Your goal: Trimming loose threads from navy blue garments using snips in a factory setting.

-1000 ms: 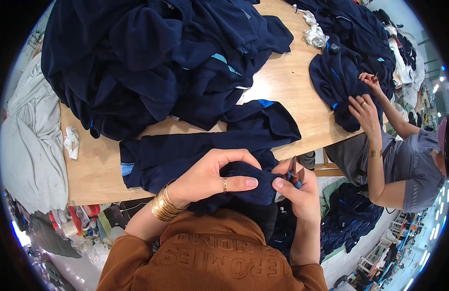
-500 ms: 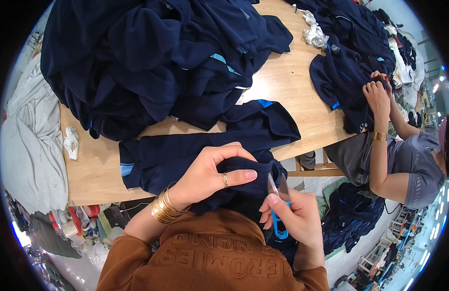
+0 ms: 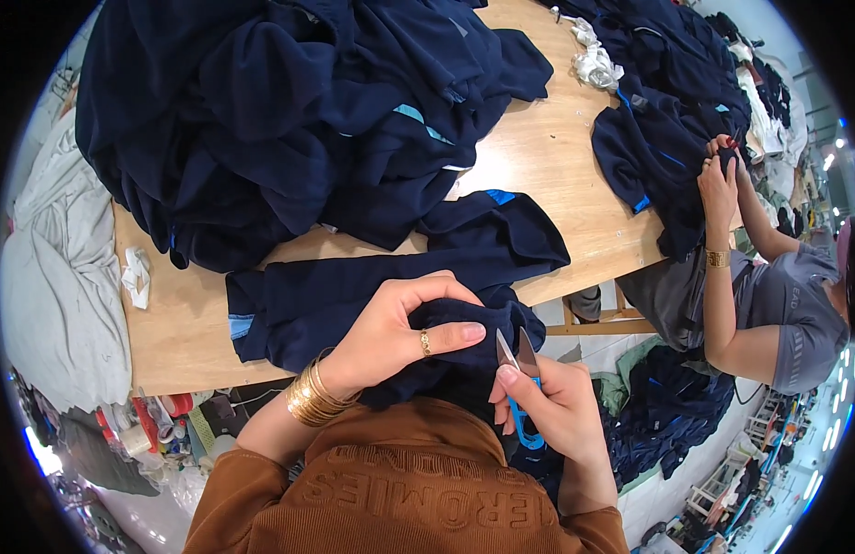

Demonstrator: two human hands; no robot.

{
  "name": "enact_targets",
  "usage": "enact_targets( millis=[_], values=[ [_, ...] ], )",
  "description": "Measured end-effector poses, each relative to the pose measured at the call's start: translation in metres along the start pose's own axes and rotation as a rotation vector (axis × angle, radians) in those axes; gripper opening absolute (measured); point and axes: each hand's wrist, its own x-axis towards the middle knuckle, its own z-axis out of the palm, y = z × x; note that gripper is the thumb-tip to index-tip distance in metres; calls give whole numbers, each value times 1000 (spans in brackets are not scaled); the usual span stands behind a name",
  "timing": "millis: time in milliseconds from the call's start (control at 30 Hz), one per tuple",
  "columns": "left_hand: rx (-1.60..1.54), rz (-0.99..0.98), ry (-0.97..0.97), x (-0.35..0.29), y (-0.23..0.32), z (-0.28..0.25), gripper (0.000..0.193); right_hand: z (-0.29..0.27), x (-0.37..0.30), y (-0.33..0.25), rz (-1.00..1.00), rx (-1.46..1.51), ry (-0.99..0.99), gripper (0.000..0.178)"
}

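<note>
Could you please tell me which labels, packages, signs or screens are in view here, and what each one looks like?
Raised lettering: across the brown top at the bottom edge, same brown as the cloth.
Light blue tab: small rectangle at the left end of the navy garment on the table.
No packages, signs or screens can be made out.

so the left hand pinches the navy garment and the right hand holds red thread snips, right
Not quite: the snips have a blue handle, not red. The head view shows it. The rest stands: the left hand pinches the navy garment, and the right hand holds the snips.
</note>
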Motion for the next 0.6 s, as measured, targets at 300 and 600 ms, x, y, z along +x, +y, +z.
enact_targets(
  millis=[300, 600],
  values=[
    [26, 2, 4, 0, 1, 0, 20, 0, 2, 1, -18, -27, 7, 26],
    [-7, -15, 22, -1, 1, 2, 21, 4, 5, 9, -232, 384, 263, 21]
  ],
)
